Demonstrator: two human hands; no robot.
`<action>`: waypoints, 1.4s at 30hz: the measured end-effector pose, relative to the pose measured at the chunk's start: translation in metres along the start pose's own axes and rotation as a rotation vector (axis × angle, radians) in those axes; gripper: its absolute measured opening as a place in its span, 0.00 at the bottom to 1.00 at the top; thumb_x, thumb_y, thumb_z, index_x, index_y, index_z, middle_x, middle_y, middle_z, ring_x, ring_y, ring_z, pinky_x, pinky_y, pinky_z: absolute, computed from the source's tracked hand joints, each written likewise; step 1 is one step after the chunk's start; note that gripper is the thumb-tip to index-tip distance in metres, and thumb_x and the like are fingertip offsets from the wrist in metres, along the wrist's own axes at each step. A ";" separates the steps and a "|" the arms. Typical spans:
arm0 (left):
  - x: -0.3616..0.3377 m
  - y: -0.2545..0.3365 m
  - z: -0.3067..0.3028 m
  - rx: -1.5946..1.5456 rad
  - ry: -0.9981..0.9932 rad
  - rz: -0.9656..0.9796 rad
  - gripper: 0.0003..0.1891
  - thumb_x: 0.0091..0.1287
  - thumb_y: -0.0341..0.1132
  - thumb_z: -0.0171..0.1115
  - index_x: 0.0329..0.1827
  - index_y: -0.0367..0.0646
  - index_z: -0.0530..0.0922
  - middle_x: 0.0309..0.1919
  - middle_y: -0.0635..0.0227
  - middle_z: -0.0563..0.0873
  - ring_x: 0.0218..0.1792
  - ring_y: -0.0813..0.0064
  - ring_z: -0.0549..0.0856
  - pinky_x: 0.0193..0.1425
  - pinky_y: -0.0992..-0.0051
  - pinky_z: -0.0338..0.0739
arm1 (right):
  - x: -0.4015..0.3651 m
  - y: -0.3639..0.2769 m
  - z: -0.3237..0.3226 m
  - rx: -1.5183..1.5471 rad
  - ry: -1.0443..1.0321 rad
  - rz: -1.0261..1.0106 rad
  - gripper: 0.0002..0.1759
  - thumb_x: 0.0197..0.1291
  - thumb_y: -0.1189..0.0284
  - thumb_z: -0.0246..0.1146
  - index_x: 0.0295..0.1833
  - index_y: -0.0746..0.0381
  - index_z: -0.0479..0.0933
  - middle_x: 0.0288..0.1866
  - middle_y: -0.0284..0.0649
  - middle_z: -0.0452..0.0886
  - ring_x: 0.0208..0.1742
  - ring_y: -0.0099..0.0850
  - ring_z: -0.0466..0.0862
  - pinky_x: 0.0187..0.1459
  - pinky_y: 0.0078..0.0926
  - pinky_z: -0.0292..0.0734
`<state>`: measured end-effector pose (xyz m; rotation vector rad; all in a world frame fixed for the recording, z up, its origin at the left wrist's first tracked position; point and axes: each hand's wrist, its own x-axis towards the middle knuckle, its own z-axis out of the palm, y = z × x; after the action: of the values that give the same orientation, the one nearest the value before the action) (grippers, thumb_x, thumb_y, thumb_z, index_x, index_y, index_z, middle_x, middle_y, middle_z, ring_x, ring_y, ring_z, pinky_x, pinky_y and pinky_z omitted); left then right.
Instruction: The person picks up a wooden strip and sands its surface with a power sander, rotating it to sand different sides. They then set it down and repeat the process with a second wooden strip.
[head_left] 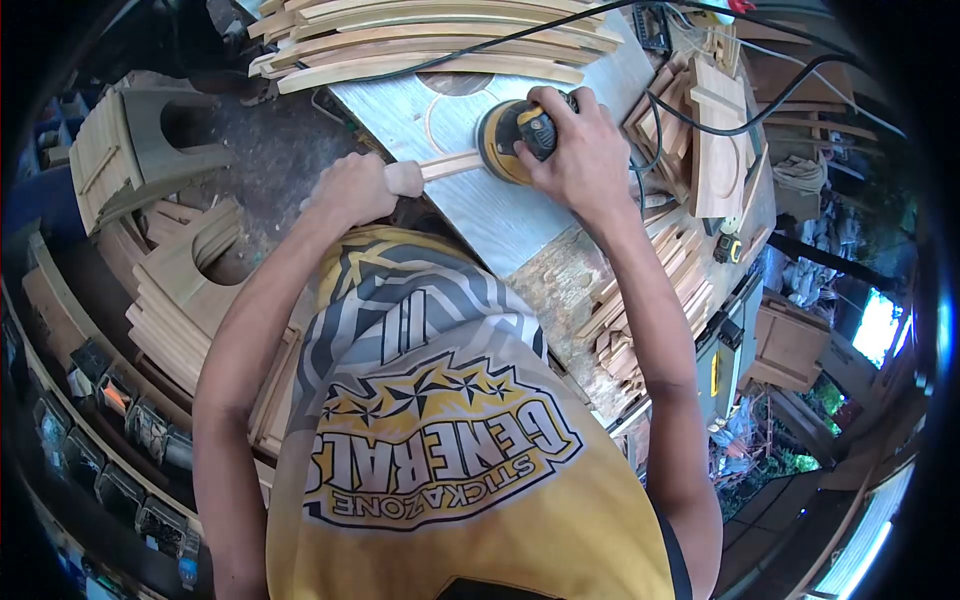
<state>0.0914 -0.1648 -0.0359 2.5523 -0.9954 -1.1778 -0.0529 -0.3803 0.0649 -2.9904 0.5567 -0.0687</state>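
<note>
My right hand [585, 150] is closed over the top of a yellow and black orbital sander [507, 140]. The sander's round pad rests at the far end of a narrow wooden strip [452, 165], hiding that end. On the strip's other end my left hand [348, 190] is closed, beside the near edge of a grey-white board [480, 215]. A pale, rounded thing [405, 179] shows at the front of this hand; what it is I cannot make out. The board bears a faint circular outline.
Long curved wooden strips [440, 40] are stacked at the back. A black cable [490, 42] crosses above the bench. To the right are wood pieces [718, 150], a tape measure [727, 248] and a pile of short strips [645, 310]. Shaped wooden parts [150, 150] stand at left.
</note>
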 end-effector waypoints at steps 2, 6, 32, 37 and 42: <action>0.006 0.004 -0.001 0.010 -0.022 -0.003 0.16 0.56 0.34 0.64 0.43 0.33 0.89 0.44 0.38 0.89 0.50 0.41 0.90 0.58 0.52 0.84 | -0.003 -0.004 0.000 0.004 0.001 0.003 0.29 0.51 0.60 0.77 0.60 0.46 0.79 0.46 0.45 0.78 0.47 0.48 0.85 0.43 0.45 0.84; 0.005 0.014 -0.001 0.062 -0.003 -0.023 0.16 0.56 0.34 0.64 0.44 0.34 0.89 0.44 0.39 0.90 0.51 0.42 0.89 0.59 0.53 0.84 | -0.007 -0.039 0.005 0.077 -0.029 -0.136 0.29 0.50 0.61 0.78 0.59 0.43 0.78 0.45 0.46 0.77 0.44 0.48 0.83 0.39 0.45 0.84; 0.001 0.003 0.006 0.193 0.008 -0.051 0.19 0.62 0.43 0.65 0.47 0.37 0.89 0.45 0.39 0.89 0.51 0.41 0.89 0.59 0.50 0.83 | -0.012 -0.028 0.011 0.125 -0.009 0.020 0.28 0.53 0.59 0.75 0.60 0.43 0.78 0.48 0.49 0.78 0.44 0.50 0.85 0.38 0.46 0.86; -0.002 -0.012 0.005 0.188 0.084 -0.020 0.17 0.61 0.43 0.67 0.44 0.38 0.89 0.42 0.38 0.89 0.49 0.40 0.89 0.57 0.47 0.83 | -0.011 -0.011 0.017 0.126 0.040 0.027 0.28 0.55 0.59 0.74 0.62 0.42 0.77 0.49 0.49 0.76 0.44 0.50 0.85 0.38 0.46 0.86; -0.019 -0.047 0.008 0.180 0.185 0.045 0.15 0.59 0.41 0.68 0.40 0.37 0.89 0.38 0.38 0.88 0.45 0.38 0.88 0.53 0.45 0.83 | -0.020 0.044 0.006 0.052 0.037 0.152 0.29 0.55 0.60 0.73 0.64 0.42 0.76 0.51 0.49 0.76 0.46 0.53 0.85 0.40 0.49 0.85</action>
<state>0.1001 -0.1157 -0.0486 2.6984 -1.1535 -0.8566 -0.0871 -0.4132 0.0542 -2.8918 0.7716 -0.1250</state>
